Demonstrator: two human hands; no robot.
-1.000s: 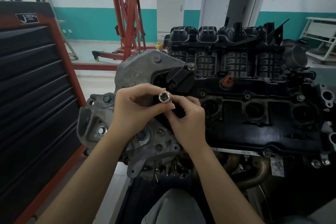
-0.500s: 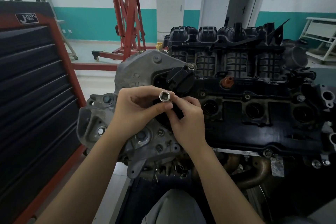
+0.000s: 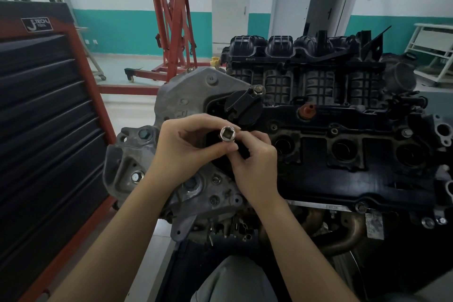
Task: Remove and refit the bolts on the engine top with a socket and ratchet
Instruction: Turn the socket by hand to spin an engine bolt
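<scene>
Both hands meet just in front of the engine [image 3: 331, 162], left hand [image 3: 186, 147] and right hand [image 3: 255, 162] pinching the socket [image 3: 227, 133].

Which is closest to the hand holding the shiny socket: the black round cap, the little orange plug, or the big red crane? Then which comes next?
From the left hand, which holds the socket, in the head view:
1. Black round cap: just above and right of the hand, on the engine top.
2. Orange plug: farther right along the engine.
3. Red crane: far back on the floor.
</scene>
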